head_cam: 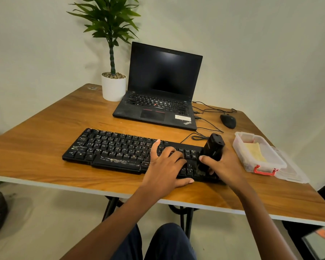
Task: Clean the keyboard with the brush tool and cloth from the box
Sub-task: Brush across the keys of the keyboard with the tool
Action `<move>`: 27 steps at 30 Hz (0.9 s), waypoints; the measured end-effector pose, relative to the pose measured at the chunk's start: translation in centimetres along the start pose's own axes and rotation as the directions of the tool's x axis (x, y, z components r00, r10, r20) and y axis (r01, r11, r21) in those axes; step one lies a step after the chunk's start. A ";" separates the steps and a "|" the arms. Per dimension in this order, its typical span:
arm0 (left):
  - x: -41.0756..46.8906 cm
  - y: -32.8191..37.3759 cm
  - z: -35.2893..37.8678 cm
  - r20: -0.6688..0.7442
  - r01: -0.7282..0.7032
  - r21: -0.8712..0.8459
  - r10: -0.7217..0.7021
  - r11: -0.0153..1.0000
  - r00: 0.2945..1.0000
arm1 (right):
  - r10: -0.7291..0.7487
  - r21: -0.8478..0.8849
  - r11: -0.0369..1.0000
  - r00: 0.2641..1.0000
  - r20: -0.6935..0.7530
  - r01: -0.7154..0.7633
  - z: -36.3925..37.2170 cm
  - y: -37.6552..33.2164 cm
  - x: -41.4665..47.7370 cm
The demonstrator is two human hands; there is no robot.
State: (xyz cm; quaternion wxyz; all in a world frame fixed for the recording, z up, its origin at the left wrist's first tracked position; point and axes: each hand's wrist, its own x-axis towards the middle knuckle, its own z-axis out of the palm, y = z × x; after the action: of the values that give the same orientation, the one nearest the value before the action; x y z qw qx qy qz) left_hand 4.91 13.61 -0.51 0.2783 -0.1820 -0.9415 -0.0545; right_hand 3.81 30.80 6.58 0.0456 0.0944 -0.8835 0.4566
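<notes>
A dusty black keyboard (109, 149) lies across the near part of the wooden table. My left hand (165, 166) rests flat on its right half, fingers spread over the keys, thumb at the front edge. My right hand (223, 166) grips a black brush tool (212, 149), held upright and tilted, its lower end down on the keyboard's right end. The clear plastic box (278, 160) with red latches stands at the right, and a yellow cloth (254, 152) lies inside it.
An open black laptop (158, 109) sits behind the keyboard, with a potted plant (113, 85) to its left and a black mouse (227, 121) with cables to its right. The box's clear lid (293, 174) lies by the table's right edge.
</notes>
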 end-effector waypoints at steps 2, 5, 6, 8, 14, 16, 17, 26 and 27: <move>0.1 0.1 0.1 -0.001 0.014 0.002 -0.014 1.000 1.000 | 0.032 0.069 0.997 0.998 0.062 -0.036 -0.1 0.4 -0.2; 0.1 -0.1 0.1 -0.010 0.020 -0.005 -0.020 1.000 1.000 | 0.049 0.032 0.998 0.998 0.050 -0.050 -0.6 0.7 0.3; 0.1 -0.2 0.1 -0.014 0.019 -0.006 -0.019 1.000 1.000 | 0.047 0.008 0.999 0.999 0.016 -0.047 -0.5 0.7 0.6; 0.0 -0.2 0.2 -0.027 0.017 -0.015 -0.017 1.000 0.999 | 0.027 0.009 1.000 0.999 0.032 -0.027 0.0 0.5 0.6; -0.1 -0.2 0.2 -0.054 0.027 -0.031 -0.029 0.999 0.998 | 0.025 0.003 1.000 0.992 0.125 -0.026 0.1 -0.7 0.8; -0.1 -0.2 0.2 -0.056 0.024 -0.035 -0.026 0.999 0.998 | 0.023 0.018 1.000 0.998 0.059 -0.024 0.3 -0.9 0.9; -0.1 -0.2 0.2 -0.057 0.024 -0.039 -0.026 0.999 0.998 | 0.016 0.039 0.999 0.999 0.046 -0.018 0.5 -0.9 0.7; 0.1 -0.4 0.2 -0.091 0.025 -0.074 -0.032 0.997 0.995 | -0.019 0.097 0.995 0.998 0.062 0.012 0.6 -0.9 0.4; 0.1 -0.4 0.2 -0.099 0.025 -0.077 -0.033 0.997 0.995 | -0.013 0.102 0.995 0.997 0.078 0.005 0.8 -0.8 0.3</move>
State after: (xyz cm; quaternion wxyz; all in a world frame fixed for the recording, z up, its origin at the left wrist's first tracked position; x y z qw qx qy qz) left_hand 4.58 13.33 -0.64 0.3172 -0.1756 -0.9262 -0.1032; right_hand 3.65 29.63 6.79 0.0080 0.1183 -0.8598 0.4967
